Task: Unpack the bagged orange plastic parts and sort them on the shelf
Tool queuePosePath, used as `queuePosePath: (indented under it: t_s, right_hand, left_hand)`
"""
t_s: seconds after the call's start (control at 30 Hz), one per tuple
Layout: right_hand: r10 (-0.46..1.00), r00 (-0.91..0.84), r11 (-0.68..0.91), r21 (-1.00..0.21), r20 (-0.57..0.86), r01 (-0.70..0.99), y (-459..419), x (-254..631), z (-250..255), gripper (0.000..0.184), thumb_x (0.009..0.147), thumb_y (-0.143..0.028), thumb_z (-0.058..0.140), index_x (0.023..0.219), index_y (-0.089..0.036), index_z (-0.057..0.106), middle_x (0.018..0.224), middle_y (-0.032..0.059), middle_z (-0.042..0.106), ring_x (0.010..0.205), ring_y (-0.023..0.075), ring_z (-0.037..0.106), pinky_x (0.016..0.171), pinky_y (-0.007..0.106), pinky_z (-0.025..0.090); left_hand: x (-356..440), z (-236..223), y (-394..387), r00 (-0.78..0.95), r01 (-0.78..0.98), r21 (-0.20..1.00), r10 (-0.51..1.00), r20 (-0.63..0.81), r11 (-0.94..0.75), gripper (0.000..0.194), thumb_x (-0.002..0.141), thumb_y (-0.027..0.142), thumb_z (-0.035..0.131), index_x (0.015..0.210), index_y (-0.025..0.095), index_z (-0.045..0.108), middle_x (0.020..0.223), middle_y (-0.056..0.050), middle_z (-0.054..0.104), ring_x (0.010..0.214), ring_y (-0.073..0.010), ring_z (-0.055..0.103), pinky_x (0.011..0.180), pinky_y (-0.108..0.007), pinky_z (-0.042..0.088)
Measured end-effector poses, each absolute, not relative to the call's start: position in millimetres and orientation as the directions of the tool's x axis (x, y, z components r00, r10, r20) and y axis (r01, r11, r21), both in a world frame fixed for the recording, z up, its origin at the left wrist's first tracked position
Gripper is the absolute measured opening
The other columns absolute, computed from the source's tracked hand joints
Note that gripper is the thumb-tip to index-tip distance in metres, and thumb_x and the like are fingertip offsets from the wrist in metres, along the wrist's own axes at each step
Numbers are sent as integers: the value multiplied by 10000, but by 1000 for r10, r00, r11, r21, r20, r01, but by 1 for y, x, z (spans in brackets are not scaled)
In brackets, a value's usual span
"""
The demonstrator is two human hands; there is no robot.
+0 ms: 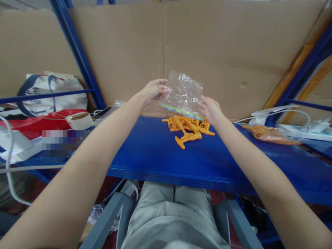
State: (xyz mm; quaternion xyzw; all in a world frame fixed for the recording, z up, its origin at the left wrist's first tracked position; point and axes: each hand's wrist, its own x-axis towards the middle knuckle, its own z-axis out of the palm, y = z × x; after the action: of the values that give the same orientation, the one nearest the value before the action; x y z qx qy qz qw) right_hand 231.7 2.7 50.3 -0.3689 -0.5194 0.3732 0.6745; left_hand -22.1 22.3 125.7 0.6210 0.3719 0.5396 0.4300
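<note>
Plastic, clear and crinkled, forms the bag [184, 90] that we hold up over the far part of the bench [150, 148]. Our left grip [153, 91] pinches its left edge between thumb and fingertips; our right grip [211, 109] closes on its lower right side. A colourful printed band [178, 111] runs along the bag's lower edge, and whether it touches the pile of orange T-shaped plastic pieces [185, 124] below, we cannot tell.

We judge the step in hand to be holding the bag spread; the next move calls for both edges staying pinched, since thin film could slip or fold.

Behind the bag, a cardboard panel [233, 52] limits reach away from us. Toward us, flat blue surface stretches from the pile to the front edge, giving room. Sideways, a bagged bundle of orange pieces [269, 133] bounds us on the right, a red bag [58, 121] on the left.
</note>
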Motion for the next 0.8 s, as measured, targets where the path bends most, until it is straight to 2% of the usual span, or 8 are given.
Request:
queuePosePath:
  t_s: [0.07,0.17,0.3,0.37,0.47,0.63,0.8]
  right_hand:
    - [928,159,364,-908,336,-208,-3,233,50,196,823,-373,726,857,-236,590,881,27,701,851,172,710,780,327,615]
    - [956,174,280,-916,237,-288,-12,233,50,171,804,-241,733,786,-221,564,716,-1,650,662,146,670,627,288,619]
    - [940,267,295,-896,211,-332,-17,230,48,209,757,-113,726,786,-239,561,637,-51,617,574,115,617,516,237,588]
    - [942,247,299,-899,226,-320,-19,229,47,214,746,-107,735,782,-239,570,643,-53,627,569,112,611,515,230,576]
    - [960,172,264,-920,221,-290,-23,228,45,190,757,-128,744,747,-218,577,652,-33,640,575,117,614,559,247,568]
    - [952,218,274,-917,216,-289,-20,232,39,234,779,-225,752,713,-220,527,622,-46,590,555,115,576,571,264,552]
    - [892,341,405,-862,298,-306,-13,232,34,268,735,-193,697,644,-232,448,600,-55,539,555,114,551,534,238,520]
  left_hand:
    - [-18,122,20,167,-4,942,928,333,-337,483,835,1,610,1291,160,586,926,-80,758,720,-155,727,737,-277,588]
    - [-14,116,19,208,-19,953,932,299,-301,452,838,58,657,1277,152,601,938,-106,761,751,-193,741,734,-292,585]
    - [-4,108,21,230,1,957,932,282,-290,315,847,191,737,1146,174,637,857,-91,758,715,-203,730,662,-272,562]
    - [3,107,22,208,29,951,933,295,-307,204,869,226,731,1045,174,642,775,-76,739,652,-188,705,622,-264,543]
    - [14,106,19,155,56,948,941,301,-312,87,889,179,700,900,159,616,633,-49,668,527,-155,628,561,-256,497]
    - [29,99,17,8,48,915,916,401,-401,185,929,185,646,776,183,540,471,50,453,395,-93,464,450,-192,357]
    - [31,81,26,-70,-9,888,886,458,-460,223,972,326,592,793,199,557,452,67,348,403,-108,463,413,-181,280]
